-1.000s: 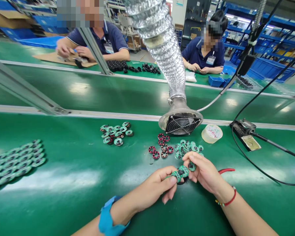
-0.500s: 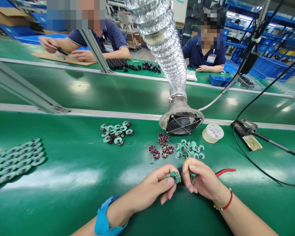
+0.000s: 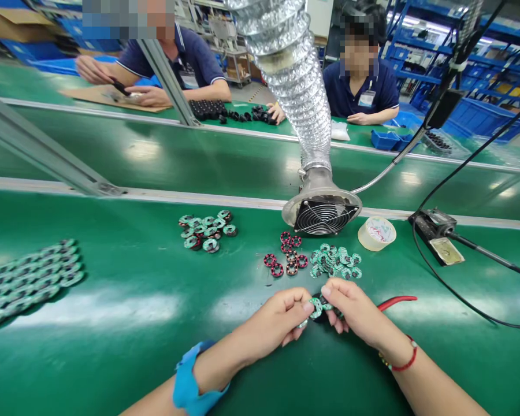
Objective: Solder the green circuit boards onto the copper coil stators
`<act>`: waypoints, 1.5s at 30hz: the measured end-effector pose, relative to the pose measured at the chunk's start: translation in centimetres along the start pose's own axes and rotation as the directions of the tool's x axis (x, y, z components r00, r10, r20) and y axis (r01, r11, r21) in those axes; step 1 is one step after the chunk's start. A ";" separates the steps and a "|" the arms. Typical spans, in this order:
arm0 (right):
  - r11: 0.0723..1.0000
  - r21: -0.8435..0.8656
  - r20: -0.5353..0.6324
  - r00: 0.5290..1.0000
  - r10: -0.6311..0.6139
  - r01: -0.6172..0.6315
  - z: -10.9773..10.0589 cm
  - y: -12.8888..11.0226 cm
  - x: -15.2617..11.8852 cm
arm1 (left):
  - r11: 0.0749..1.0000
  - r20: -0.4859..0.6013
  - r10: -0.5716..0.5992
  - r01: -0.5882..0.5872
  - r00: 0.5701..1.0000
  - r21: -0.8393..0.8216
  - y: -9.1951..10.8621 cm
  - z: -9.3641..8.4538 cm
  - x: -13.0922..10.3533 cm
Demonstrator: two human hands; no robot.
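Between my two hands are small round green circuit boards [image 3: 316, 308]. My left hand [image 3: 283, 315] pinches one by its edge, and part of another green board shows below its fingers. Closed on the neighbouring green board [image 3: 326, 304] is my right hand [image 3: 351, 309], its fingers touching close to the left ones. Just beyond my hands lies a heap of loose green circuit boards [image 3: 335, 262]. Left of that heap sit several red-and-black ring coils [image 3: 277, 270]. A tool with a red handle [image 3: 397, 301] lies partly hidden behind my right hand.
A fume extractor [image 3: 323, 214] hangs over the bench. Behind it stand a tape roll [image 3: 377, 233] and a soldering iron stand [image 3: 437, 231] with a trailing cable. Assembled coils [image 3: 205, 231] and a board panel [image 3: 34, 280] lie left. Two co-workers sit across.
My hands have come together, the right one moving left, and the boards they hold now meet. A co-worker's hand has reached to the black parts across the bench.
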State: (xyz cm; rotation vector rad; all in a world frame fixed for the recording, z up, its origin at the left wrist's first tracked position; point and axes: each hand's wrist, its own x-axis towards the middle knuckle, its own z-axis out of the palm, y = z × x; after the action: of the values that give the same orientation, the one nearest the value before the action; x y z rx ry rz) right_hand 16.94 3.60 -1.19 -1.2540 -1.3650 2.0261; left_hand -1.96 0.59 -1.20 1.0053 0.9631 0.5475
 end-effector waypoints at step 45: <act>0.674 0.603 -0.508 0.857 -0.088 0.427 -6.9 -1.6 2.0 | 0.576 -0.088 0.343 -0.135 0.935 0.806 3.0 1.5 5.7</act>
State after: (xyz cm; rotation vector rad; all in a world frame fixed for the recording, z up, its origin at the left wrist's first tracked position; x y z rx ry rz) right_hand 21.46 9.42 -1.61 -0.9786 -0.4258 1.6426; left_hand 2.28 5.69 -0.58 1.9474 1.3390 0.4635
